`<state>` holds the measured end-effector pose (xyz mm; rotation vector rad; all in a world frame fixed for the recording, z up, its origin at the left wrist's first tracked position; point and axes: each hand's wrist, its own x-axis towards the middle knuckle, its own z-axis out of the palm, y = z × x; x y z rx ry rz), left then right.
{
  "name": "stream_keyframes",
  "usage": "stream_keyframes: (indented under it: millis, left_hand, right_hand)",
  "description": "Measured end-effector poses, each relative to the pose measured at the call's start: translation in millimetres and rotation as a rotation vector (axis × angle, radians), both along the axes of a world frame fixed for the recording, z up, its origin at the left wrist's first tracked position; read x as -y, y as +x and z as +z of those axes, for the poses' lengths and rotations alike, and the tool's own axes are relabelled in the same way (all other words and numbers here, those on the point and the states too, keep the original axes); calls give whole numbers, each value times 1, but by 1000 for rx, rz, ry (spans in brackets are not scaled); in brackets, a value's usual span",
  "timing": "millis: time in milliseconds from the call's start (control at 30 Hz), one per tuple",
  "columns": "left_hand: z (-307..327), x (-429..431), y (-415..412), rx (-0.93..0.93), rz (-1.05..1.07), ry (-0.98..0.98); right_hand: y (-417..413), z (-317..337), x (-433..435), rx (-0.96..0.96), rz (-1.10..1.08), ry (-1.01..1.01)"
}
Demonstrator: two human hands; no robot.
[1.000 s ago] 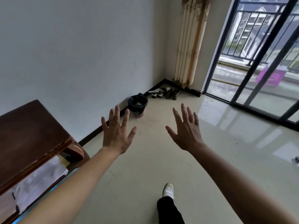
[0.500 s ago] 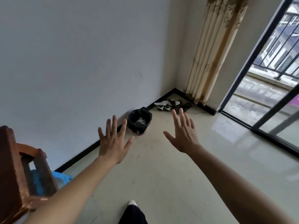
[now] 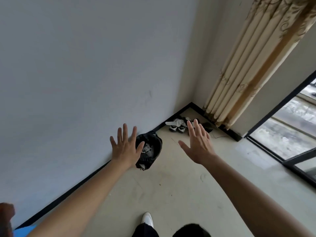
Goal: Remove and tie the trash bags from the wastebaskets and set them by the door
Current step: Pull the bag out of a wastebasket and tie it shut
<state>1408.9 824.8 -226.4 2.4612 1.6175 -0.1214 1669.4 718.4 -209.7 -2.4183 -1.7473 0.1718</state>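
Observation:
A small wastebasket lined with a black trash bag [image 3: 151,149] stands on the floor against the white wall, with crumpled pale trash inside. My left hand [image 3: 125,147] is stretched out in front of me with fingers spread, overlapping the basket's left side in view but still short of it. My right hand [image 3: 198,144] is also held out flat with fingers spread, to the right of the basket, holding nothing.
Several shoes and slippers [image 3: 179,125] lie in the corner under a beige curtain [image 3: 253,62]. A black-framed glass sliding door [image 3: 290,134] is on the right. My white shoe [image 3: 147,219] is on the tiled floor. A brown furniture edge [image 3: 6,218] shows at bottom left.
I have walked closer to the corner. The wastebasket is nearer and larger, the wooden furniture has slid out of view to the left. Both hands stay open and outstretched.

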Motion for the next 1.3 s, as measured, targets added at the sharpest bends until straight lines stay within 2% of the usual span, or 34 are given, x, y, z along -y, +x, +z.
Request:
stream_keyframes:
  millis: [133, 233, 367, 600, 733, 900, 1067, 1167, 1300]
  left_hand:
    - [-7, -62, 49, 28, 51, -97]
    - [-24, -100, 85, 104, 192, -227]
    - [-63, -133, 127, 85, 336, -255]
    - [-158, -178, 180, 81, 629, -470]
    - [-219, -189, 181, 185, 795, -591]
    - [-347, -207, 165, 361, 1074, -630]
    - [-508, -212, 136, 385, 1342, -696]
    - [-583, -206, 123, 441, 1465, -665]
    - [-645, -201, 116, 766, 1674, -666]
  right_hand:
    - [42, -12, -62, -42, 12, -33]
    - [78, -31, -115, -91, 29, -81]
    - [127, -79, -189, -185, 113, -211]
    - [187, -177, -311, -261, 280, -445]
    - [190, -238, -354, -323, 274, -521]
    - [179, -367, -395, -425, 187, -556]
    - [154, -525, -416, -571, 56, -528]
    - [145, -591, -434, -630, -34, -453]
    - [132, -661, -461, -777, -124, -518]
